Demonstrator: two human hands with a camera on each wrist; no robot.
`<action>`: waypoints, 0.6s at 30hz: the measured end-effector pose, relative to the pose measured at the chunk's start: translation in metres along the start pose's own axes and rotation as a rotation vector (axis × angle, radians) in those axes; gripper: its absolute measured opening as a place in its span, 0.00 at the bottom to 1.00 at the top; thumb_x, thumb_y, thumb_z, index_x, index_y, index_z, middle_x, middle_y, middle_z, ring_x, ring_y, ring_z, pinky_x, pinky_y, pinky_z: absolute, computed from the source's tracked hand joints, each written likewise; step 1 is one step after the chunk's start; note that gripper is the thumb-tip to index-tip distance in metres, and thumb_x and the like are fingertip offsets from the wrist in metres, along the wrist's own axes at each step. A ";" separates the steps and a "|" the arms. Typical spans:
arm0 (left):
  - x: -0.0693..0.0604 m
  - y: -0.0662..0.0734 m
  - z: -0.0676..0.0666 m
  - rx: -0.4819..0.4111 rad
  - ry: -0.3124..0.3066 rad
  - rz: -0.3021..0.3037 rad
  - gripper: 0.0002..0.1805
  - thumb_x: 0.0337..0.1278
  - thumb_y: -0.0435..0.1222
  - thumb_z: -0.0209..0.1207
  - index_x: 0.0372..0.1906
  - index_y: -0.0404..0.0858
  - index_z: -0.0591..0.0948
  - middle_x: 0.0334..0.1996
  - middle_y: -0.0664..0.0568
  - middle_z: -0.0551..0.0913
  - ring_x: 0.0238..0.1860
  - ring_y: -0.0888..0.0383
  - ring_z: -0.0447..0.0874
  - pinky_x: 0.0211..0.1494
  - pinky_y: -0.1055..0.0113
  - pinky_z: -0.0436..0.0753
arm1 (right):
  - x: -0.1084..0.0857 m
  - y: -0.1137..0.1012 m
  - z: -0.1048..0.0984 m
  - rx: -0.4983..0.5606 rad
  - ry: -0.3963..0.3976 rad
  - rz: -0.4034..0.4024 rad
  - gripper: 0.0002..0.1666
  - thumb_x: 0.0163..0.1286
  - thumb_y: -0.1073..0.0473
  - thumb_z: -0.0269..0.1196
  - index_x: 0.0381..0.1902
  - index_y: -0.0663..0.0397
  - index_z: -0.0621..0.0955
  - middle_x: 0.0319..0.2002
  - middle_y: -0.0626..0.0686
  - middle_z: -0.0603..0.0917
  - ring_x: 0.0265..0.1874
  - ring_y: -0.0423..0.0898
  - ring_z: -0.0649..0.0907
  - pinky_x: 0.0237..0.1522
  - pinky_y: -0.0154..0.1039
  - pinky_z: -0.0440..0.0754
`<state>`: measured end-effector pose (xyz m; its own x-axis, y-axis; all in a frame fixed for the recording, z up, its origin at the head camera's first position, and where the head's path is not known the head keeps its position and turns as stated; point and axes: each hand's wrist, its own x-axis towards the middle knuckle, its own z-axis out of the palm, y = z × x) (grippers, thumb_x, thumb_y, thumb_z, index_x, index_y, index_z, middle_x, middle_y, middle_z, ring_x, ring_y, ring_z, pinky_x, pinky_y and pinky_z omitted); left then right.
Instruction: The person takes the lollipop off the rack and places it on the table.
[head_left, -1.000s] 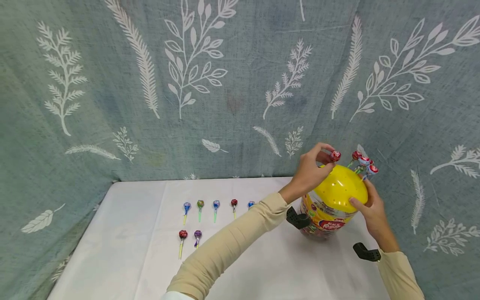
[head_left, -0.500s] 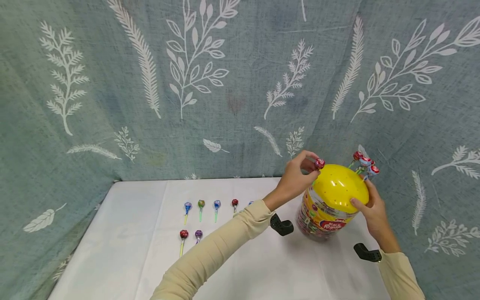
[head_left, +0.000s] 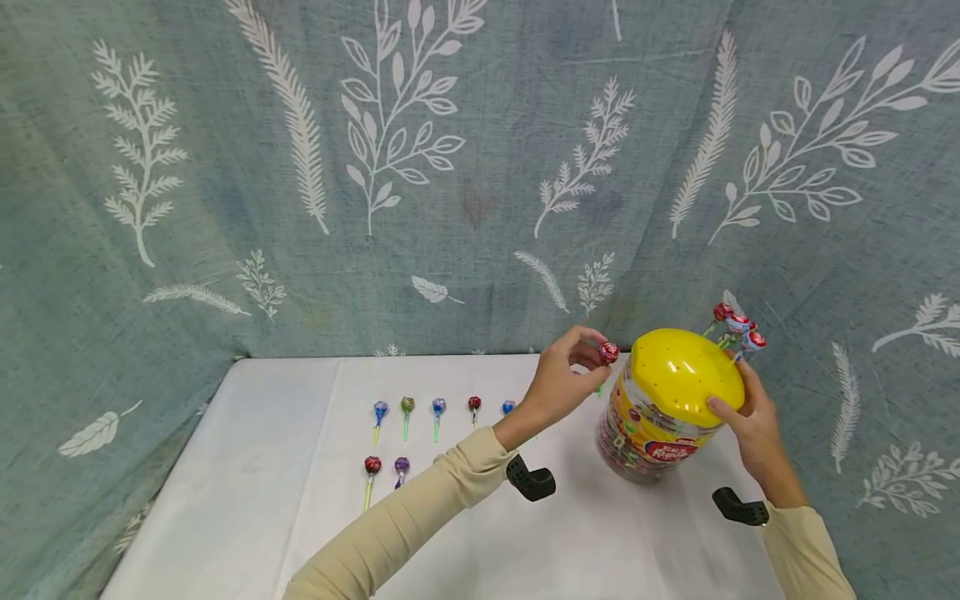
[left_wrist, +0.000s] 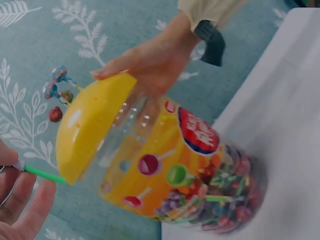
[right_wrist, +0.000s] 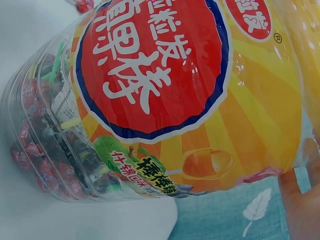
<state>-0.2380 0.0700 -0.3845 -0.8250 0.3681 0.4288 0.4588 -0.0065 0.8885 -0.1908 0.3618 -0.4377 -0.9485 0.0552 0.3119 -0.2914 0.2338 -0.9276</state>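
Observation:
In the head view my left hand (head_left: 558,379) pinches a red-wrapped lollipop (head_left: 608,352) just left of the jar. Its green stick (left_wrist: 45,174) shows in the left wrist view, with the tip close to the lid's edge; I cannot tell if they touch. A clear plastic candy jar (head_left: 637,437) with a yellow label leans toward the right. My right hand (head_left: 757,429) grips it near the top, thumb on the domed yellow lid (head_left: 682,375). Several lollipops (head_left: 738,323) stand up from the lid's far right side. More lollipops (right_wrist: 45,150) fill the jar's bottom.
A row of several lollipops (head_left: 438,408) lies on the white table (head_left: 262,467), left of the jar. Nearer lie a red lollipop (head_left: 372,467) and a purple one (head_left: 402,467), partly behind the left sleeve. A leaf-patterned curtain (head_left: 465,208) hangs behind the table.
My left hand has moved left and down, from over the lid to beside the jar, carrying the red lollipop. My right hand still grips the jar.

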 end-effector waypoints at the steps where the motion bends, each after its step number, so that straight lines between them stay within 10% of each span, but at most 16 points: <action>1: -0.003 -0.001 -0.001 0.001 -0.001 -0.005 0.16 0.57 0.29 0.61 0.50 0.42 0.74 0.35 0.52 0.81 0.34 0.62 0.80 0.30 0.68 0.82 | 0.000 0.000 0.000 0.004 -0.001 -0.001 0.42 0.69 0.68 0.56 0.75 0.46 0.52 0.70 0.49 0.58 0.54 0.38 0.69 0.49 0.19 0.70; 10: -0.035 0.023 -0.024 0.014 -0.010 -0.088 0.17 0.56 0.24 0.59 0.51 0.29 0.73 0.38 0.37 0.81 0.37 0.45 0.81 0.31 0.74 0.80 | 0.000 -0.001 0.002 0.021 -0.004 -0.002 0.42 0.69 0.69 0.56 0.75 0.48 0.51 0.71 0.48 0.56 0.55 0.37 0.68 0.49 0.19 0.70; 18: -0.061 0.010 -0.039 0.019 0.028 -0.166 0.17 0.53 0.22 0.60 0.49 0.29 0.74 0.35 0.39 0.82 0.35 0.45 0.81 0.30 0.70 0.82 | 0.000 0.002 0.001 0.051 0.001 -0.015 0.42 0.68 0.70 0.55 0.74 0.49 0.52 0.70 0.48 0.58 0.55 0.37 0.69 0.49 0.19 0.70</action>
<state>-0.1958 0.0111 -0.3954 -0.8988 0.3363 0.2812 0.3214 0.0694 0.9444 -0.1916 0.3612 -0.4393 -0.9439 0.0532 0.3258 -0.3113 0.1852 -0.9321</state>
